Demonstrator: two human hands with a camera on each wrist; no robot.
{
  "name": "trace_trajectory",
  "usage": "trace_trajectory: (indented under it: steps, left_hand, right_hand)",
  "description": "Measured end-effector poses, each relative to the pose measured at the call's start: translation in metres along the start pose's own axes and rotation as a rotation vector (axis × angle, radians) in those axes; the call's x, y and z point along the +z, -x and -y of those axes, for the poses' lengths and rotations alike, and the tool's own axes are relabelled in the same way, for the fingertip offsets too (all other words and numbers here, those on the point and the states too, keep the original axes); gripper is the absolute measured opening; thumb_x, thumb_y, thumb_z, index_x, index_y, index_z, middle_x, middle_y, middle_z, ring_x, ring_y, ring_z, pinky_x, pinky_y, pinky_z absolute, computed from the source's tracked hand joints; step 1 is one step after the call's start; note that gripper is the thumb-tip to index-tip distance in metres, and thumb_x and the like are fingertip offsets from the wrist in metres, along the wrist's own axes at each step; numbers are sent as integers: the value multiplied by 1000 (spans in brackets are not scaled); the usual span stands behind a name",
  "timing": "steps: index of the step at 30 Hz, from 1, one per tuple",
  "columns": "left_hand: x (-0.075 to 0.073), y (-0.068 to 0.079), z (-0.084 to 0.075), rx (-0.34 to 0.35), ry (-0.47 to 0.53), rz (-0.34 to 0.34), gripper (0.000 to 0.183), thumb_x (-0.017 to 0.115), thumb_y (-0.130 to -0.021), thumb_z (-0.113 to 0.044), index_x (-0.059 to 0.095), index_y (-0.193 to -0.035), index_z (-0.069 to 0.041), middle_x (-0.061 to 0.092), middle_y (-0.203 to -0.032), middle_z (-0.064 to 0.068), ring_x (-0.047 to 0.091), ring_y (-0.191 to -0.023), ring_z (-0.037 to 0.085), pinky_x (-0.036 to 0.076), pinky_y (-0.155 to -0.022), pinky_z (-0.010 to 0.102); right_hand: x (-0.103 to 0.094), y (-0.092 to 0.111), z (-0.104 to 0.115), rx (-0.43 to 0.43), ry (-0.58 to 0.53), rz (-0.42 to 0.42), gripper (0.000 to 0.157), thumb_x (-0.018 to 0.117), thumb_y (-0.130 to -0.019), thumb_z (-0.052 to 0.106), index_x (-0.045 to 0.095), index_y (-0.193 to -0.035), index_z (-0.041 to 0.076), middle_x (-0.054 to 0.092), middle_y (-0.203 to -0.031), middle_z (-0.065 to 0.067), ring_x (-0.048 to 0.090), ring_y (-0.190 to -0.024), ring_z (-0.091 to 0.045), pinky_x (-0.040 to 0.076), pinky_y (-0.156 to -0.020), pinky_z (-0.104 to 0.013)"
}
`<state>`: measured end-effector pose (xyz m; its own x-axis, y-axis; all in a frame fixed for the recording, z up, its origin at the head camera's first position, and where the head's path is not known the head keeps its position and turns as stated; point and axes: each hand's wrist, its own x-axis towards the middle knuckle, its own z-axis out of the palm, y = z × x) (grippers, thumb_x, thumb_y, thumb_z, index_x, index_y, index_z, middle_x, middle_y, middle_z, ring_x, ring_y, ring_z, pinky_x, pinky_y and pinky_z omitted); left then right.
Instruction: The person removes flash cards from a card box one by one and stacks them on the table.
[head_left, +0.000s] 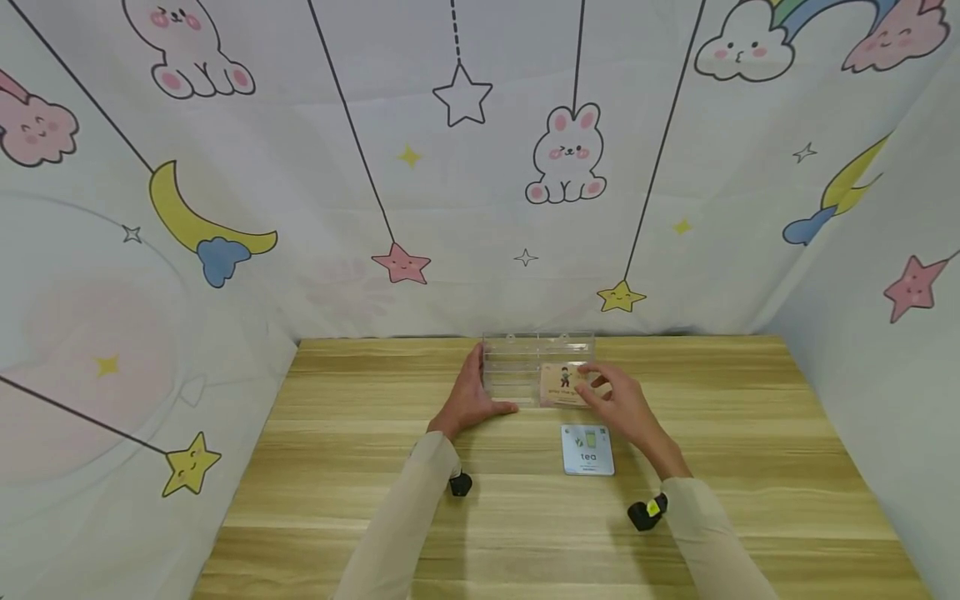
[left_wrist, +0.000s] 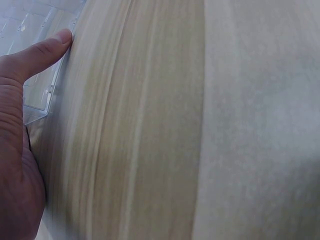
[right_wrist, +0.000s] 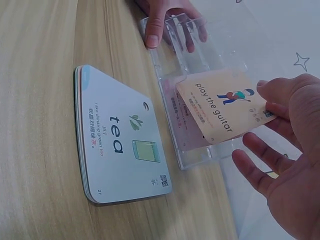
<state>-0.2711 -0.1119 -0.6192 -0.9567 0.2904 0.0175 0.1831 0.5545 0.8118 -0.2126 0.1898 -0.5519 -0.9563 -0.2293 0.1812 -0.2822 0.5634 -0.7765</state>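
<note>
A clear plastic card holder (head_left: pixel 512 379) with several compartments stands at the back of the table. My left hand (head_left: pixel 471 396) holds its left end, thumb along the front edge and fingers at the side. My right hand (head_left: pixel 618 404) pinches the edge of a peach "play the guitar" card (right_wrist: pixel 215 117) between thumb and fingers. That card is tilted over the holder's right front compartment, above another printed card (right_wrist: pixel 186 125) that it partly covers. Closer to me lies a stack of cards (head_left: pixel 588 450) topped by a blue "tea" card.
The wood-grain table (head_left: pixel 360 467) ends at a white curtain (head_left: pixel 480 300) printed with stars and rabbits, close behind the holder. Curtains also hang at both sides. Each wrist wears a small black camera (head_left: pixel 461 484).
</note>
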Motion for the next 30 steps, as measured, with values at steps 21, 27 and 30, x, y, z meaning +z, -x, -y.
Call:
trace_trajectory:
  steps: [21, 27, 30]
  left_hand:
    - [1, 0, 0, 1, -24, -7, 139, 99, -69, -40, 5, -167, -12, 22, -169, 14, 30, -152, 29, 33, -120, 39]
    - [0, 1, 0, 8, -11, -7, 139, 99, -69, -39, 5, -167, -11, 21, -169, 14, 29, -153, 30, 33, -120, 40]
    - [0, 1, 0, 10, -5, -3, 138, 99, -70, -38, 4, -167, -11, 20, -169, 14, 28, -153, 30, 33, -120, 40]
  right_hand:
    - [-12, 9, 4, 38, -109, -32, 45, 79, -92, 3, 63, -134, 5, 62, -134, -16, 70, -97, -30, 61, -82, -34]
    - [-14, 19, 3, 60, -119, 1, 49, 79, -91, 0, 61, -136, 6, 59, -136, -17, 70, -94, -29, 61, -77, -28]
    - [-15, 24, 4, 86, -118, 14, 50, 80, -90, 0, 62, -136, 6, 59, -136, -17, 70, -93, -27, 60, -74, -27]
